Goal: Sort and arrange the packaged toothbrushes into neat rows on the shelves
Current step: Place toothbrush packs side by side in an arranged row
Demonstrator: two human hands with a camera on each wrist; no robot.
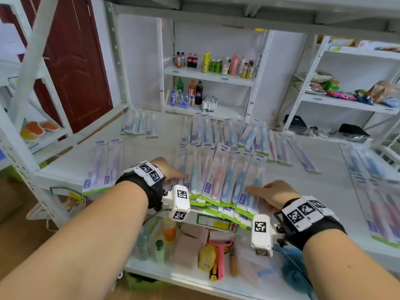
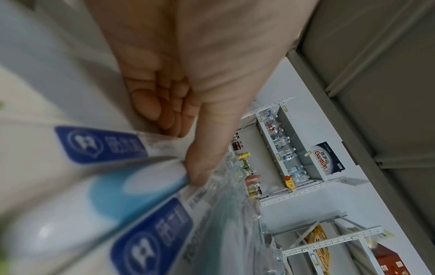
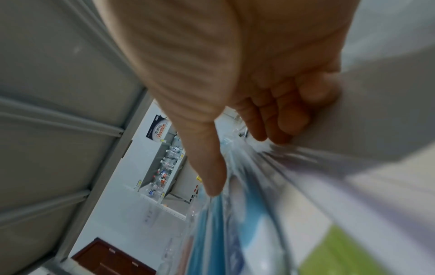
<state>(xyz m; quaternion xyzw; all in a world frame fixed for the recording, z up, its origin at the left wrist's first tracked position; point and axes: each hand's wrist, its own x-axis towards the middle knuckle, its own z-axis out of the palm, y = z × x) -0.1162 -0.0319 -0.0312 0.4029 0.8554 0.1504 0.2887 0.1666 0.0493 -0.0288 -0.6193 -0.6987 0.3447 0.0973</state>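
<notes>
Clear-plastic toothbrush packs (image 1: 218,176) w/ green bottom strips lie fanned at front edge of white shelf (image 1: 324,187), overlapping. Left hand (image 1: 171,172) presses pile's left end, right hand (image 1: 268,193) its right end; head view hides fingers. Left wrist cam: thumb (image 2: 202,167) straight on pack edge, fingers (image 2: 153,104) curled beside it, blue label blocks close up. Right wrist cam: thumb (image 3: 209,167) on blister film, fingers (image 3: 289,115) loosely bent on shelf, heavy blur.

White shelf (image 1: 151,146): packaged toothbrushes (image 1: 218,174) overlapping at front, loose rows behind.
</notes>
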